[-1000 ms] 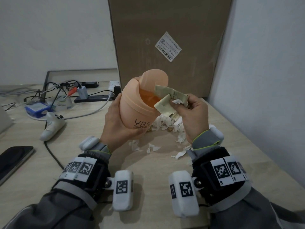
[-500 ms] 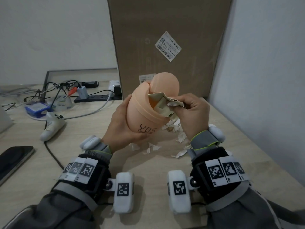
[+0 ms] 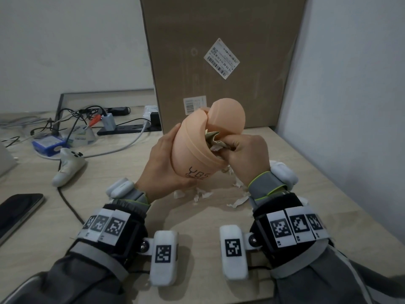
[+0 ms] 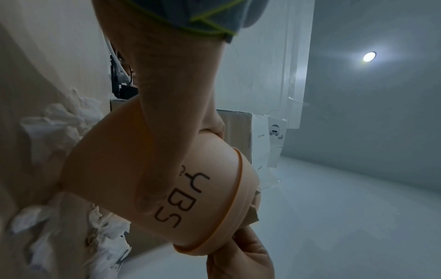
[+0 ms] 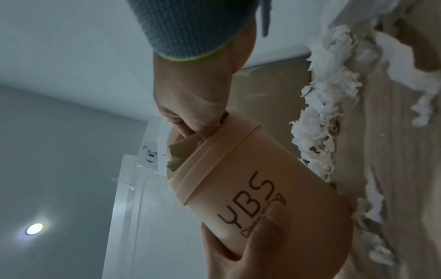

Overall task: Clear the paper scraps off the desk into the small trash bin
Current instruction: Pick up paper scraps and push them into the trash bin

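Here, biggest first: a tall cardboard box [image 3: 221, 62] stands upright at the back of the desk [image 3: 114, 207], and everything below is placed against that box. Directly in front of the box, lifted clear of the desk and tilted with its mouth toward the right, is the bin [image 3: 192, 150], a small peach tub lettered "YBS" with its domed lid [image 3: 226, 118] swung up toward the box. The left hand [image 3: 163, 167] wraps the bin's lower body from the left, fingers curled round it, thumb across the lettering in the wrist views. The right hand [image 3: 245, 154] sits at the bin's mouth, fingers bunched and pinching a folded beige paper [image 3: 211, 137] that is partly inside the opening; the right wrist view shows the fingertips and paper pushed past the rim. Left of the box, along the back edge, lie a power strip [image 3: 129, 129] and a tangle of cables [image 3: 72, 119]. Further left and nearer the person, a white controller [image 3: 69, 167] lies on the desk. Far left of the box, at the near edge, a dark phone [image 3: 17, 210] lies flat. In front of the box, under the raised bin and hands, white scraps [image 3: 202, 195] lie loose on the desk, with more heaped behind the hands.
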### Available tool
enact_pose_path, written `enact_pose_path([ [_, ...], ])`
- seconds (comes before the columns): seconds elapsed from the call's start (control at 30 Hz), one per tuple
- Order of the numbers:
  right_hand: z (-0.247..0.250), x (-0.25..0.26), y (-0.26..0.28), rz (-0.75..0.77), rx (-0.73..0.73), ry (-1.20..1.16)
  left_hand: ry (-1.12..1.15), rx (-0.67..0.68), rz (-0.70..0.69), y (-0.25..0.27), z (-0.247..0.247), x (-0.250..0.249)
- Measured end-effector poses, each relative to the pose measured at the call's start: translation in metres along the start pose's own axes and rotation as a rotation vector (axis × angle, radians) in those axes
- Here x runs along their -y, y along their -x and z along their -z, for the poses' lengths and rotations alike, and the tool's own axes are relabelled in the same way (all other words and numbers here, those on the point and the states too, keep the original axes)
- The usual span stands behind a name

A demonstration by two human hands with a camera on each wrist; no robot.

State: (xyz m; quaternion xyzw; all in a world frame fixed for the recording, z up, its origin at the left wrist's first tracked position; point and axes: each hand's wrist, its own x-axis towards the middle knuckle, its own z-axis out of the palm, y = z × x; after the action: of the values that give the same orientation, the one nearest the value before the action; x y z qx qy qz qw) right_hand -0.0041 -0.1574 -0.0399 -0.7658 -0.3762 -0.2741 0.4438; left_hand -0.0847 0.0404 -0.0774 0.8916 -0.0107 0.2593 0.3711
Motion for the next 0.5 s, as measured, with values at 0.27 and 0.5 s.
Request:
enact_pose_path([
  [0.27, -0.004, -0.0023, -0.0008, -0.029, 0.096, -0.092, -0.009, -0.046, 0.005, 0.0001, -0.001, 0.0015],
  [0.5, -0.0052, 0.0008, 0.0016, -0.112, 0.141, -0.125, 0.002, -0.058, 0.014, -0.0013, -0.0023, 0.0049],
])
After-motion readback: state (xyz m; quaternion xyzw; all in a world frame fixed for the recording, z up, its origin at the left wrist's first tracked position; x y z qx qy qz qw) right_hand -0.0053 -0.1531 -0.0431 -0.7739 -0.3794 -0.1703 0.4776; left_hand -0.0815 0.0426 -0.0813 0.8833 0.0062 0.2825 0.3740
